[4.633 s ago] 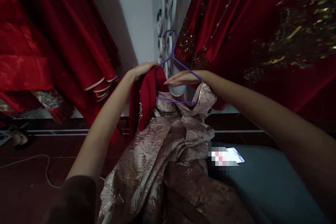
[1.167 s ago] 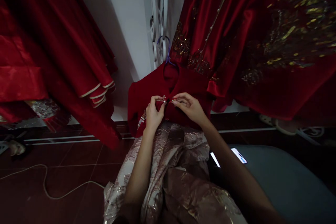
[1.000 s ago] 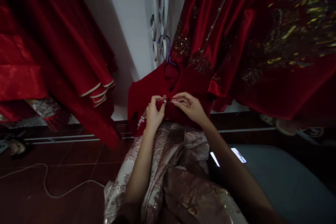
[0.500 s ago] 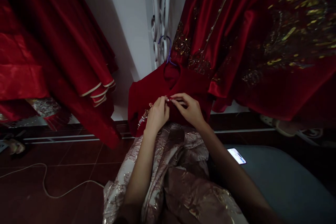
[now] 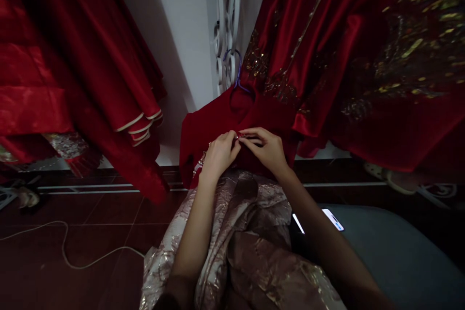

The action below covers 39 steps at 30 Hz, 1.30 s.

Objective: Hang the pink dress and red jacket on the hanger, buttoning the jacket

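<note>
Though partly behind left hand (image 5: 218,156) and right hand (image 5: 268,149), a red garment (image 5: 234,119).

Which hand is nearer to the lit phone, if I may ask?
Right: the right hand is beyond the phone, to its left; the left hand is farther left.

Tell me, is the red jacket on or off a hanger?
On: the purple hanger rises out of the red jacket at its neck, with the shoulders spread on either side.
</note>
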Each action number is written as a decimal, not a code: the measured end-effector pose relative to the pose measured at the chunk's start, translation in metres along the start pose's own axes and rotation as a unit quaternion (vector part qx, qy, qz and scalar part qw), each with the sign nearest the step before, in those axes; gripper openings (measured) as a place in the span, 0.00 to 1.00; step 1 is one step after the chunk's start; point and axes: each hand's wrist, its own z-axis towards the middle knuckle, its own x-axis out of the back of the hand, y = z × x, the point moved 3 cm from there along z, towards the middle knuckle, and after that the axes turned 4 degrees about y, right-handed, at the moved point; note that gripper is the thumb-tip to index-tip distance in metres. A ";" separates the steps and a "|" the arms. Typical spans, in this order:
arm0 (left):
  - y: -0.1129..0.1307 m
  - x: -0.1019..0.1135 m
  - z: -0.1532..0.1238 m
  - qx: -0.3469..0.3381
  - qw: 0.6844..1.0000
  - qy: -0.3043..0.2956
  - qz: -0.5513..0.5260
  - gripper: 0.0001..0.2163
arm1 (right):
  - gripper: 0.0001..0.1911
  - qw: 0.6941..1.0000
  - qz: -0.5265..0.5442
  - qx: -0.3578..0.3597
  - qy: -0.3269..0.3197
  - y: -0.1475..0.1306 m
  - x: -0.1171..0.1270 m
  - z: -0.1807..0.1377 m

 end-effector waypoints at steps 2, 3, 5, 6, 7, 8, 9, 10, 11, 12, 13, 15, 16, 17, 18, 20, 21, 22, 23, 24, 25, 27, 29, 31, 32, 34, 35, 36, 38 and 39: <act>0.000 0.000 0.001 -0.003 1.000 -0.010 0.014 0.05 | 0.13 1.000 0.000 0.001 -0.005 0.002 0.000 0.001; -0.001 0.000 0.001 -0.005 1.000 -0.013 0.022 0.05 | 0.13 1.000 0.001 0.002 -0.009 0.003 0.000 0.002; -0.001 0.000 0.003 -0.012 0.999 -0.017 0.037 0.05 | 0.12 1.000 0.003 0.005 -0.021 0.004 0.000 0.004; -0.001 0.000 0.005 -0.018 0.999 -0.019 0.045 0.05 | 0.12 1.000 0.002 0.008 -0.029 0.004 0.000 0.005; 0.000 0.000 0.006 -0.023 0.998 -0.021 0.052 0.05 | 0.11 0.999 -0.001 0.012 -0.037 0.004 0.000 0.007; 0.000 -0.001 0.008 -0.027 0.998 -0.025 0.059 0.05 | 0.10 0.999 -0.006 0.018 -0.045 0.005 0.000 0.010; 0.001 -0.001 0.010 -0.029 0.997 -0.028 0.063 0.06 | 0.10 0.998 -0.013 0.025 -0.051 0.005 -0.001 0.013; 0.002 -0.002 0.012 -0.029 0.997 -0.031 0.061 0.06 | 0.10 0.998 -0.019 0.031 -0.054 0.007 -0.001 0.016; 0.002 -0.003 0.014 -0.027 0.998 -0.032 0.053 0.06 | 0.10 0.998 -0.021 0.035 -0.054 0.008 -0.002 0.018; 0.001 -0.005 0.015 -0.022 0.999 -0.028 0.038 0.05 | 0.11 0.998 -0.017 0.035 -0.051 0.011 -0.003 0.020; 0.000 -0.007 0.016 -0.016 0.999 -0.022 0.016 0.05 | 0.13 0.998 -0.006 0.027 -0.047 0.014 -0.004 0.020; -0.006 -0.012 0.014 -0.001 0.999 0.000 -0.050 0.04 | 0.18 0.999 0.026 -0.007 -0.040 0.023 -0.006 0.014; -0.010 -0.015 0.011 0.010 0.995 0.012 -0.095 0.04 | 0.22 0.998 0.040 -0.029 -0.041 0.028 -0.008 0.008; -0.015 -0.019 0.007 0.025 0.989 0.021 -0.145 0.04 | 0.26 0.997 0.047 -0.050 -0.044 0.033 -0.011 0.001; -0.020 -0.024 0.003 0.042 0.979 0.023 -0.200 0.05 | 0.31 0.996 0.046 -0.065 -0.050 0.037 -0.014 -0.007; -0.030 -0.034 -0.007 0.081 0.950 0.019 -0.301 0.08 | 0.40 0.994 0.031 -0.072 -0.074 0.043 -0.021 -0.023; -0.034 -0.038 -0.012 0.098 0.935 0.016 -0.340 0.10 | 0.45 0.994 0.019 -0.066 -0.089 0.045 -0.025 -0.030; -0.038 -0.041 -0.016 0.110 0.923 0.015 -0.368 0.11 | 0.49 0.993 0.005 -0.059 -0.101 0.046 -0.029 -0.035; -0.040 -0.043 -0.018 0.120 0.915 0.016 -0.386 0.12 | 0.52 0.992 -0.014 -0.053 -0.112 0.046 -0.031 -0.038; -0.043 -0.044 -0.020 0.128 0.909 0.021 -0.395 0.12 | 0.54 0.991 -0.039 -0.049 -0.121 0.045 -0.032 -0.039; -0.045 -0.043 -0.021 0.136 0.906 0.029 -0.399 0.12 | 0.53 0.988 -0.069 -0.047 -0.131 0.044 -0.031 -0.038; -0.049 -0.039 -0.022 0.152 0.903 0.054 -0.398 0.12 | 0.48 0.978 -0.135 -0.048 -0.152 0.042 -0.021 -0.033; -0.053 -0.034 -0.022 0.170 0.897 0.086 -0.400 0.12 | 0.40 0.965 -0.188 -0.051 -0.175 0.040 -0.001 -0.024; -0.057 -0.031 -0.024 0.195 0.885 0.102 -0.409 0.12 | 0.28 0.956 -0.221 -0.060 -0.185 0.039 0.026 -0.016; -0.057 -0.031 -0.024 0.207 0.879 0.096 -0.420 0.13 | 0.22 0.951 -0.232 -0.070 -0.192 0.038 0.040 -0.012; -0.056 -0.035 -0.025 0.221 0.864 0.055 -0.450 0.16 | 0.11 0.948 -0.243 -0.089 -0.183 0.036 0.068 -0.008; -0.054 -0.038 -0.025 0.223 0.858 0.029 -0.462 0.17 | 0.09 0.951 -0.236 -0.094 -0.178 0.033 0.079 -0.006; -0.053 -0.042 -0.025 0.221 0.856 0.009 -0.467 0.18 | 0.08 0.955 -0.221 -0.098 -0.173 0.029 0.087 -0.005; -0.050 -0.049 -0.025 0.217 0.864 -0.005 -0.454 0.19 | 0.09 0.965 -0.167 -0.107 -0.173 0.017 0.095 -0.004; -0.050 -0.053 -0.025 0.215 0.873 -0.003 -0.438 0.20 | 0.11 0.969 -0.131 -0.115 -0.177 0.009 0.095 -0.003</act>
